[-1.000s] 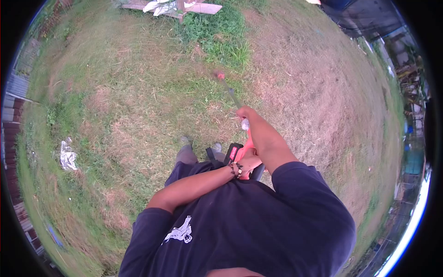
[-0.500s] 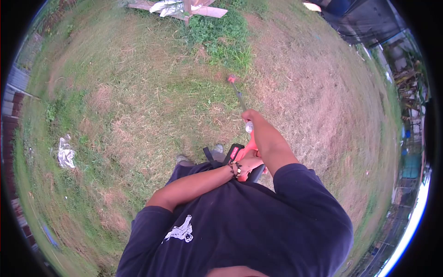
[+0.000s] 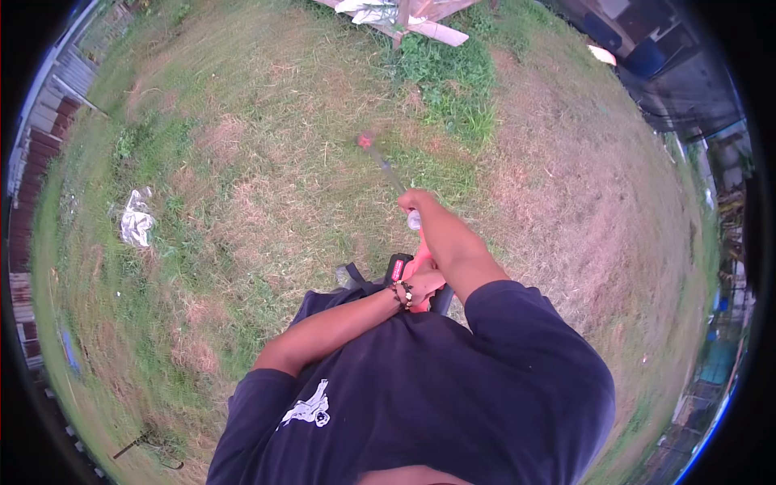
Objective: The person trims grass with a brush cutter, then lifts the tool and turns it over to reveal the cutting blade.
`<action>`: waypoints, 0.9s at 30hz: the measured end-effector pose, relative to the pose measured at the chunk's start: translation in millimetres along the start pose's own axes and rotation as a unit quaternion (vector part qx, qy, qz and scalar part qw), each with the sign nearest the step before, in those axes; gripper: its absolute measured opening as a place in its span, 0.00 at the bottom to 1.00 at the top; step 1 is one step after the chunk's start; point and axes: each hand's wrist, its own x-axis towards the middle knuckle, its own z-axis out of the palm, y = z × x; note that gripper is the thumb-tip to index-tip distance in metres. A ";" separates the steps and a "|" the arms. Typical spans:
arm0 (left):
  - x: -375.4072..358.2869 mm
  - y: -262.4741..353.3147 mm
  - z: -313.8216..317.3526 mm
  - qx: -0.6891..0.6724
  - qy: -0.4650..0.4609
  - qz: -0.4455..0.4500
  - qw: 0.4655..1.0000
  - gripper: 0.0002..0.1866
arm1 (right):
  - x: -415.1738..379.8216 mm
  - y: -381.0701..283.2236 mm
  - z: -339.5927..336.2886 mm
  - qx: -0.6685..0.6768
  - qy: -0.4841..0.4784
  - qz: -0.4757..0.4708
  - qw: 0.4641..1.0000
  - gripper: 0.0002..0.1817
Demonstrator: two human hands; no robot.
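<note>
A battery grass trimmer [image 3: 421, 257] with a red-orange body slants forward from my waist. My left hand [image 3: 424, 282], a beaded bracelet on its wrist, is closed round the rear handle, close to the black battery [image 3: 397, 267]. Farther along, my right hand [image 3: 415, 200] wraps the tool near the start of its thin shaft [image 3: 390, 172]. At the far end, the red cutting head [image 3: 364, 141] is low over the grass and blurred. My forearm and hand hide part of the rear grip.
Leafy weeds [image 3: 453, 77] grow beside a wooden frame [image 3: 436, 31] ahead. A crumpled silvery sheet [image 3: 137, 220] lies on the grass to the left. Dry cut grass [image 3: 566, 170] covers the right. A corrugated fence [image 3: 36, 182] borders the left, dark sheeting [image 3: 687, 69] the upper right.
The trimmer's cutting head has swung left, away from the weeds, with both hands keeping their grip. The view has turned, so the ground features sit farther right.
</note>
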 end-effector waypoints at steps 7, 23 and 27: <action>-6.3 -5.8 -23.7 -0.040 0.016 0.032 0.999 0.09 | 7.4 -37.3 21.7 0.005 -0.021 -0.002 1.000 0.06; -56.1 26.6 15.8 -0.013 -0.145 -0.089 0.985 0.16 | 20.4 79.9 37.0 0.121 0.044 0.080 0.988 0.07; -52.0 9.1 22.5 0.028 -0.206 -0.098 0.973 0.08 | -52.3 96.5 17.9 0.118 0.036 0.082 0.989 0.09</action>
